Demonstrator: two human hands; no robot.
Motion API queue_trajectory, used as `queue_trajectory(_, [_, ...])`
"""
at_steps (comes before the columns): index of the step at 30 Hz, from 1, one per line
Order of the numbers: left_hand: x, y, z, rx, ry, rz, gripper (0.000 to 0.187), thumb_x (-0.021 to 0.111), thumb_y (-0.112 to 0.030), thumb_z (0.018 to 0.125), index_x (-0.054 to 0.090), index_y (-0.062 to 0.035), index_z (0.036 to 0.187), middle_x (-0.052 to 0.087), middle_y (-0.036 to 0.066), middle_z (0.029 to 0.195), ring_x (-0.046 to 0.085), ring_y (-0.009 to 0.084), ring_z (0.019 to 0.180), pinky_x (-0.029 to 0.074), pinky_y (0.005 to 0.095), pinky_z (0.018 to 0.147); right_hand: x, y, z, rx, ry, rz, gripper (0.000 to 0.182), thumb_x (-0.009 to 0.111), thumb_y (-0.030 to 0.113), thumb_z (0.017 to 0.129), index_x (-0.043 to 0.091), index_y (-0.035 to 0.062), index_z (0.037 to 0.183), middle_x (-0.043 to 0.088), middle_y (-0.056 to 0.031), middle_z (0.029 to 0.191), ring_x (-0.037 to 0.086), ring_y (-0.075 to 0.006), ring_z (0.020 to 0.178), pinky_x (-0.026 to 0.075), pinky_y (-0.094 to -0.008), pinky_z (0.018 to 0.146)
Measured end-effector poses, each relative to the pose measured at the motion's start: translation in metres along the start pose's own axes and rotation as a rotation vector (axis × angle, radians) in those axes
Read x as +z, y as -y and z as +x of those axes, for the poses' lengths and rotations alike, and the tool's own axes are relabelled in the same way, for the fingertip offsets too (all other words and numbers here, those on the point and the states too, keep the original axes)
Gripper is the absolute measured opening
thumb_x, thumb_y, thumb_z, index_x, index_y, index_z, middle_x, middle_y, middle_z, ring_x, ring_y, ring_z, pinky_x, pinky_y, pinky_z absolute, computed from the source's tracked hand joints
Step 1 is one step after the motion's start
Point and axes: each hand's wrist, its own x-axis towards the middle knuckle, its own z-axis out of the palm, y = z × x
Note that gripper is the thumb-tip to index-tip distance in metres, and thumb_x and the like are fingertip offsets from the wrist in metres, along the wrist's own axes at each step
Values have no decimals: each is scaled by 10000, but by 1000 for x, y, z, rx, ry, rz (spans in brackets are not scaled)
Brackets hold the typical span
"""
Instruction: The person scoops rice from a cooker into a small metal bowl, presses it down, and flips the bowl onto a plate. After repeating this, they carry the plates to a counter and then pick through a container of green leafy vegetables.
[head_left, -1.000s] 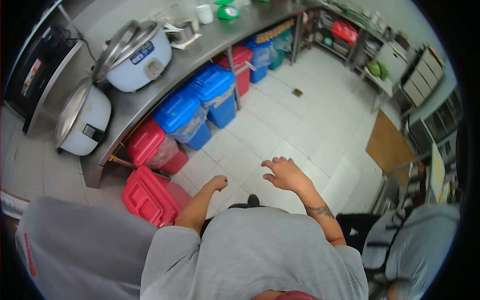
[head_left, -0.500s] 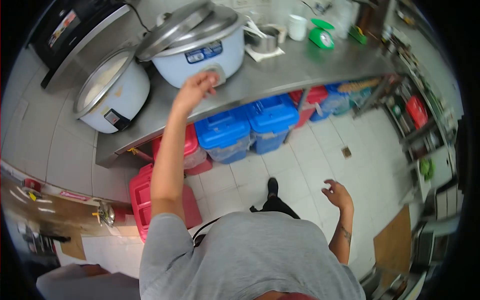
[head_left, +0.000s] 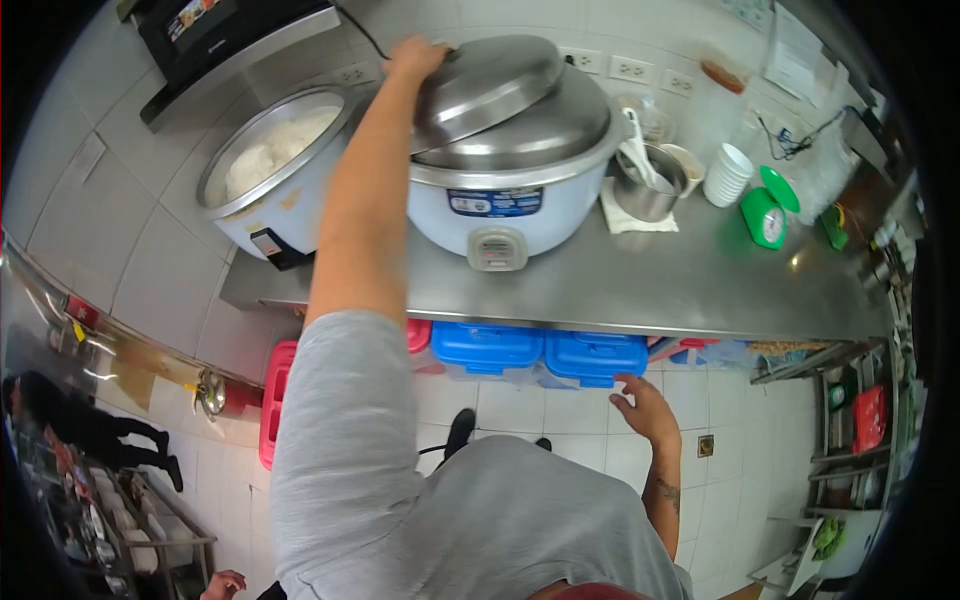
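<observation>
A big white rice cooker (head_left: 410,222) stands on the steel counter with its own domed lid (head_left: 560,135) on. A second metal lid (head_left: 490,85) lies tilted on top of that one. My left hand (head_left: 417,58) reaches over to the tilted lid's far left side, fingers closed at its dark knob; the grip is partly hidden. To the left, an uncovered rice cooker (head_left: 285,222) holds white rice (head_left: 275,155). Down at my right side, my right hand (head_left: 650,412) hangs open and holds nothing.
Along the counter (head_left: 690,285) are a metal pot with white-handled utensils (head_left: 650,190), stacked white cups (head_left: 728,178) and a green scale (head_left: 768,215). Blue-lidded bins (head_left: 487,345) sit underneath. A black appliance (head_left: 215,40) overhangs the left cooker. Another person (head_left: 90,420) is at far left.
My left hand has moved from in front of the covered cooker up to the tilted lid's knob. I have come closer to the counter. My right hand stays low and open.
</observation>
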Motion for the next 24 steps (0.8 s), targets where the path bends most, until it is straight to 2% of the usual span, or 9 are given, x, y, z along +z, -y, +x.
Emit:
queue_trajectory(2, [19,2,24,45,188,8,519,564,-416,826,608,-36,1177,493,227,1323,487,389,1209,433,472,962,20,7,11,5,106,4,395,653,266,819,589,72,1158,636,-188,1025,618,-311,961,489,-415,831])
queue_trajectory(5, [17,5,12,88,160,-41,446,555,-275,829,580,26,1157,515,270,1265,522,416,1149,453,465,937,37,20,21,35,118,-13,394,658,266,815,591,79,1155,637,-189,1023,624,-315,939,493,-416,823])
queue_trajectory(8, [-10,11,-41,264,-58,-80,343,536,-85,796,500,125,1066,550,327,1074,558,444,1035,466,481,885,40,28,39,26,168,21,390,666,262,806,596,89,1148,635,-202,1028,623,-331,937,494,-421,820])
queue_trajectory(12, [-77,47,-88,374,-43,-138,332,489,-126,882,525,62,1153,569,303,1119,568,416,1031,435,462,915,55,32,77,27,104,-173,390,680,254,793,603,70,1128,635,-218,1026,610,-364,952,485,-427,829])
queue_trajectory(14, [-110,73,-102,414,-63,-139,377,511,-165,908,507,29,1231,577,258,1163,576,376,1061,436,423,931,63,47,101,-79,70,-127,382,683,246,797,610,47,1115,643,-207,1004,622,-336,896,495,-406,789])
queue_trajectory(16, [-138,105,-113,465,-174,-213,394,527,-184,927,496,-11,1280,587,215,1197,582,305,1091,429,362,943,76,62,121,-164,80,-75,375,683,245,798,618,31,1099,650,-199,991,629,-323,872,500,-396,772])
queue_trajectory(18, [-177,122,-121,370,-91,-188,383,525,-173,939,498,-44,1298,596,171,1210,568,229,1107,415,319,946,93,81,137,-231,122,-19,369,680,253,798,626,23,1081,656,-194,987,632,-325,880,499,-398,778])
queue_trajectory(19, [-186,145,-114,459,-118,-177,373,518,-150,941,499,-47,1300,602,154,1197,555,193,1094,409,303,942,99,93,143,-210,164,-58,367,677,260,799,629,27,1078,660,-191,974,633,-327,881,498,-400,781])
queue_trajectory(24, [-212,213,-109,400,-105,-20,358,521,-118,925,504,-21,1269,591,203,1140,589,329,1014,445,352,898,115,134,152,-207,268,-124,367,661,287,807,635,45,1081,677,-177,891,639,-342,866,494,-416,787])
